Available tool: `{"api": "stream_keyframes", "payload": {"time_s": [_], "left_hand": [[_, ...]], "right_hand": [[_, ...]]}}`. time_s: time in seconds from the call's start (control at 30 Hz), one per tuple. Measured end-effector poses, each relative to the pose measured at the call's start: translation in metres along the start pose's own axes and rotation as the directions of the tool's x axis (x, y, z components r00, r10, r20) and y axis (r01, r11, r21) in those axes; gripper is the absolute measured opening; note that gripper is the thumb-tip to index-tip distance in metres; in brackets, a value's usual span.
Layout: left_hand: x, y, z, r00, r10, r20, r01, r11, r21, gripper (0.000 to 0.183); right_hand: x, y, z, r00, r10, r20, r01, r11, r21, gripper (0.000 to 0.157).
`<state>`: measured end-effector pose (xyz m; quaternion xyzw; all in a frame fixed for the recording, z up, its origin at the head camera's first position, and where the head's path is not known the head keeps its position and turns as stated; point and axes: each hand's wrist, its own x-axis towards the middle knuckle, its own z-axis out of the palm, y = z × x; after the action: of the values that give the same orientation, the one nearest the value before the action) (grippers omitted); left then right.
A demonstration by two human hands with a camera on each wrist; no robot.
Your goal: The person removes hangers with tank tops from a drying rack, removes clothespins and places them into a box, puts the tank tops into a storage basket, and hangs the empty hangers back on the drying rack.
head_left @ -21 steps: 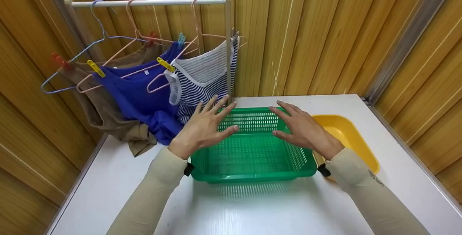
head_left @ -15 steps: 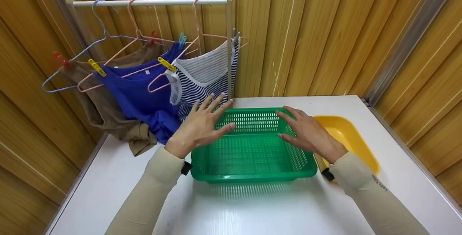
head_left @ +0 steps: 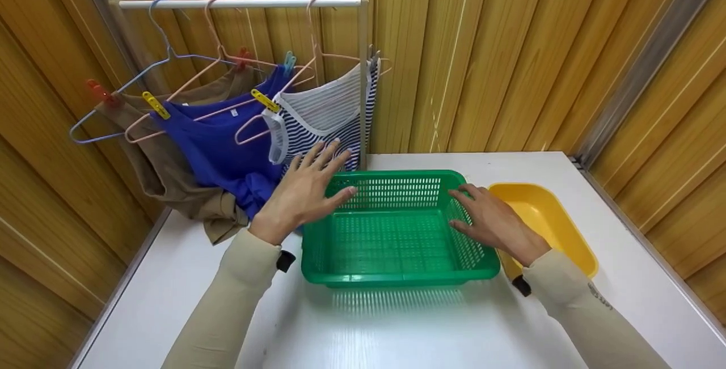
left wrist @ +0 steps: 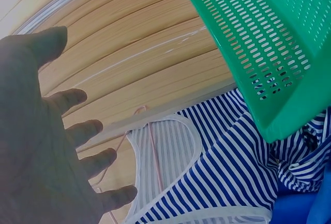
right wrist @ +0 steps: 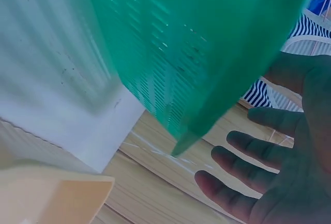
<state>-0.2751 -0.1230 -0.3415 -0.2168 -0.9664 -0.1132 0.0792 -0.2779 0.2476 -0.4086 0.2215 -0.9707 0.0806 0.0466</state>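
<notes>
A green plastic basket (head_left: 397, 278) with slotted sides stands on the white table, nothing inside it. My left hand (head_left: 303, 196) hovers over its left rim with fingers spread, holding nothing. In the left wrist view that hand (left wrist: 46, 141) is apart from the basket (left wrist: 248, 38), and a striped tank top (left wrist: 222, 157) hangs close by. Over the basket's right side is my right hand (head_left: 493, 219), fingers extended and slightly bent. The right wrist view shows this hand (right wrist: 279, 151) beside the basket wall (right wrist: 165, 69), fingers loose and holding nothing.
A yellow tub (head_left: 539, 210) sits right of the basket, partly behind the right forearm. At left a rack (head_left: 244, 3) carries hangers with a brown garment (head_left: 164, 159), a blue garment (head_left: 218, 142) and the striped top, held by clothespins (head_left: 265, 100). Wood-panel walls (head_left: 431, 46) enclose the table.
Both hands have drawn apart: the left hand has moved left toward the basket's left rim, the right hand right and down toward its right side. The basket stays in place.
</notes>
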Motion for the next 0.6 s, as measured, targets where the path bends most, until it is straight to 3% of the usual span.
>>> {"api": "stream_keyframes", "payload": {"time_s": [0.33,0.6], "left_hand": [[-0.003,-0.016,-0.008,0.997,-0.051,-0.057,0.049,0.998,-0.035,0.074],[-0.003,-0.026,-0.014,0.976,-0.044,-0.215,0.038,0.999,-0.03,0.067]], "right_hand": [[-0.002,0.009,0.011,0.999,0.043,-0.018,-0.043,0.999,0.023,0.057],[-0.004,0.013,0.016,0.995,0.055,-0.088,-0.051,0.997,0.05,0.048]]}}
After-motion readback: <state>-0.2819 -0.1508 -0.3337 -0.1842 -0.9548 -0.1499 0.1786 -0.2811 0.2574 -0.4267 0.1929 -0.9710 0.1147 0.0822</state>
